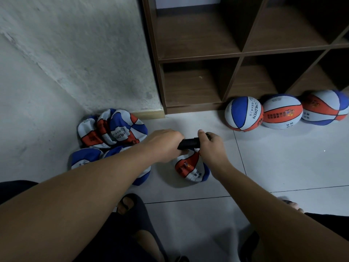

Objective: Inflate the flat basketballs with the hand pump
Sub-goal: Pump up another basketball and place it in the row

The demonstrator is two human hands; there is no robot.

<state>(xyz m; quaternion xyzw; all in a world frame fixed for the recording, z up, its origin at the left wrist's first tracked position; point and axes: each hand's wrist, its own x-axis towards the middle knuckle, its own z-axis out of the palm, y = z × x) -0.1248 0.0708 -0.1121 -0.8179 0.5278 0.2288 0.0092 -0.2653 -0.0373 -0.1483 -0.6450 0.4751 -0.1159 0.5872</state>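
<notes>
The step in hand looks like pumping air into one flat ball: both hands hold the black hand pump (188,143) level above a crumpled basketball (190,168) that lies on the floor (283,167) tiles in front of the person's feet. The left hand (164,144) wraps its curled fingers round one end of the pump barrel, and the right hand (211,146) grips the other end, thumb raised on top; whether that end is the handle or the nozzle cannot be told, and no needle or hose into the ball is visible, since the hands cover that part. The ball under the pump is folded and limp, so by my judgement little or no air has gone in. The next move calls for a steady hold with one hand while the other drives the plunger along the barrel's line, keeping the needle straight so it does not bend or slip out of the valve. Both forearms reach forward and down from the bottom corners of the view, wrists close together. A heap of flat basketballs (111,127) waits near the wall, left of the hands, and three inflated balls (243,114) sit in a row against the foot of the wooden shelf unit (239,53), so the work seems partly done.
</notes>
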